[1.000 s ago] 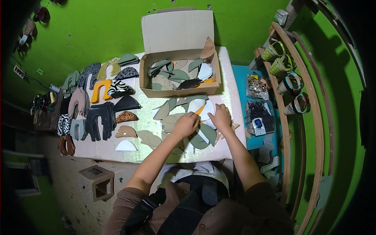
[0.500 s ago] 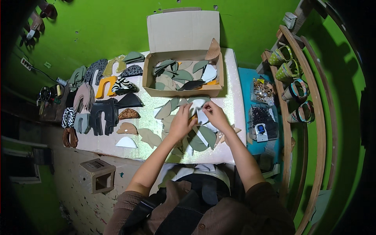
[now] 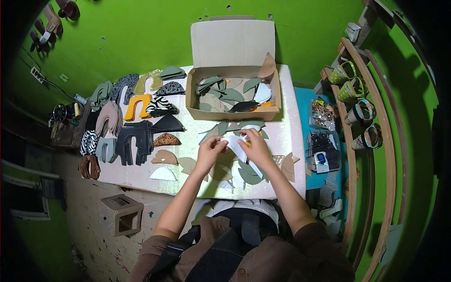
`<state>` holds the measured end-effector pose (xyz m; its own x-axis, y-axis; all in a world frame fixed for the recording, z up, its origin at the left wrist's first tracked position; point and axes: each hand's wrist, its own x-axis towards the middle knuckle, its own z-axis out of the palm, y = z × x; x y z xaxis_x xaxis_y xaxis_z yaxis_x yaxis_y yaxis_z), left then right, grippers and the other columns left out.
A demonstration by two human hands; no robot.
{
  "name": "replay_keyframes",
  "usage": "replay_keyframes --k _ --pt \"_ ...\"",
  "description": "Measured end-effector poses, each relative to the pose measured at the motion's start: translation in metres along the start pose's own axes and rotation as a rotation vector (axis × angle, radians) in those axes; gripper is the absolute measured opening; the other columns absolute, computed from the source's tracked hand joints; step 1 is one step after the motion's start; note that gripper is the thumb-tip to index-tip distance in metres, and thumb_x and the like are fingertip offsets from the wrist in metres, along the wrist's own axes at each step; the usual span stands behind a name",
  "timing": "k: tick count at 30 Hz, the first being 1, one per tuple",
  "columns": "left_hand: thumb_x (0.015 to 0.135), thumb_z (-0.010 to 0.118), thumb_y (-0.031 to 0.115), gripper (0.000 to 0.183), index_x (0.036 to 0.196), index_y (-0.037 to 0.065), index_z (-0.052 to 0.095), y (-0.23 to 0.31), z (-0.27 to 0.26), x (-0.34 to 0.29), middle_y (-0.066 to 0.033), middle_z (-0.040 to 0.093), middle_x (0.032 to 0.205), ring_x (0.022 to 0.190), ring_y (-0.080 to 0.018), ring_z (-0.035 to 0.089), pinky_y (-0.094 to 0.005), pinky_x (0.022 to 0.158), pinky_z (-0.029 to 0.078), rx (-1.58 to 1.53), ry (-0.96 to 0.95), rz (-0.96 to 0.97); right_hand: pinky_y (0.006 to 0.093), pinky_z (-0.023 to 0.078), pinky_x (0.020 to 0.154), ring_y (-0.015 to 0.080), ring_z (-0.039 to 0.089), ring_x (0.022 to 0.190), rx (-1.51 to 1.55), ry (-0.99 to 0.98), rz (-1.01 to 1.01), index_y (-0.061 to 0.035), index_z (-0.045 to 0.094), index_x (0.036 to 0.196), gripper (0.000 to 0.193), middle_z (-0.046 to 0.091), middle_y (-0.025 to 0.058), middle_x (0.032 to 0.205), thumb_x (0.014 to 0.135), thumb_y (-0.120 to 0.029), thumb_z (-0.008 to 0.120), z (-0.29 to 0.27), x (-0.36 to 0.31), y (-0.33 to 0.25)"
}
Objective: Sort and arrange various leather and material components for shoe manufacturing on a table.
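Between my two hands is a white, curved cut piece (image 3: 235, 147), leather-like, held over the loose pile. My left hand (image 3: 211, 153) pinches its left end. My right hand (image 3: 255, 147) grips the upper right edge, fingers bent over it. Under and around them lie green cut pieces (image 3: 250, 174), beige ones (image 3: 221, 173) and several white strips, overlapping. Just beyond the hands stands an open cardboard box (image 3: 230, 114) with mixed green, beige, black, white and orange pieces inside.
Sorted stacks fill the table's left side: black U-shaped pieces (image 3: 133, 141), orange ones (image 3: 136, 107), leopard-print half-moons (image 3: 166, 139) and white half-moons (image 3: 163, 174). At right are plastic tubs (image 3: 322, 115) on a teal surface and a wooden rack (image 3: 376, 155) holding patterned shoe uppers.
My hands have moved slightly apart, and the white piece now stretches flat between them. The whole view has shifted, so the table appears a little further right and lower.
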<state>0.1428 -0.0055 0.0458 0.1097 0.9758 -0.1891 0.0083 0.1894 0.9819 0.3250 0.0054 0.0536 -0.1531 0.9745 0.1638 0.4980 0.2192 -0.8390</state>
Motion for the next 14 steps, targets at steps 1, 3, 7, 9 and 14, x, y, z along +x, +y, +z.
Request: replay_keyframes --k 1,3,7,9,14 --pt "0.088 0.062 0.014 0.024 0.104 -0.004 0.059 -0.002 -0.005 -0.005 -0.0046 0.064 0.082 0.074 -0.0089 0.06 -0.0218 0.069 0.048 -0.085 0.041 -0.042 0.0388 0.045 0.083 0.03 0.054 0.096 -0.185 0.119 -0.154 -0.0065 0.061 0.102 0.026 0.056 0.0113 0.102 0.078 -0.016 0.065 0.01 -0.004 -0.001" --pt "0.087 0.062 0.013 0.024 0.104 -0.004 0.058 -0.004 -0.02 -0.013 -0.0064 0.063 0.086 0.076 -0.0092 0.06 -0.0225 0.069 0.049 -0.144 0.08 -0.072 0.0393 0.044 0.083 0.0296 0.054 0.098 -0.172 0.068 -0.214 -0.0064 0.061 0.103 0.027 0.056 0.0109 0.102 0.078 -0.017 0.065 0.027 -0.008 -0.017" --pt "0.088 0.061 0.01 0.023 0.105 -0.005 0.057 -0.011 -0.053 -0.026 -0.0072 0.064 0.091 0.081 -0.0108 0.061 -0.0227 0.075 0.05 -0.192 0.064 0.003 0.0322 0.047 0.067 0.0223 0.06 0.084 0.17 -0.097 -0.056 -0.0042 0.059 0.104 0.028 0.058 0.0095 0.098 0.08 -0.018 0.066 0.068 -0.013 -0.042" --pt "0.088 0.061 0.01 0.024 0.105 -0.005 0.058 -0.008 -0.07 -0.03 -0.0076 0.064 0.092 0.082 -0.011 0.061 -0.0229 0.076 0.05 -0.155 0.055 0.014 0.0295 0.046 0.063 0.0193 0.06 0.079 0.233 -0.067 -0.034 -0.0036 0.059 0.104 0.028 0.059 0.0091 0.097 0.081 -0.017 0.066 0.088 -0.015 -0.05" --pt "0.088 0.061 0.01 0.027 0.111 -0.004 0.058 -0.01 -0.116 -0.042 -0.0075 0.064 0.093 0.084 -0.011 0.061 -0.0234 0.077 0.05 -0.095 0.031 -0.007 0.0256 0.044 0.056 0.0139 0.06 0.073 0.311 -0.074 0.102 -0.0031 0.058 0.106 0.031 0.06 0.0089 0.1 0.08 -0.017 0.067 0.129 -0.02 -0.073"
